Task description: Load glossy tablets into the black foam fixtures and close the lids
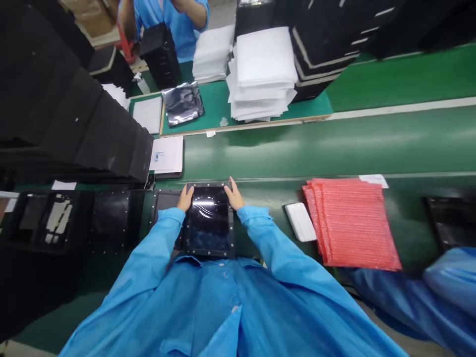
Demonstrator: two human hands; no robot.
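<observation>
A black rectangular frame lined with small rivets (209, 253) lies on the green conveyor belt (297, 153) directly in front of me, with a glossy dark panel (208, 220) set inside it. My left hand (185, 198) grips the frame's far left corner. My right hand (233, 195) holds its far right corner. Blue smock sleeves cover both my arms. To the right of the frame lie a white foam block (300, 222) and a stack of pink bubble-wrap bags (351, 223).
Similar black frames (111, 218) line the belt to my left, below tall black stacks (74, 109). Papers (167, 154) lie beyond my hands. A green bench (219, 104) holds white foam sheets (262, 74) and a silver bag (182, 103). A person in blue (171, 25) stands beyond it.
</observation>
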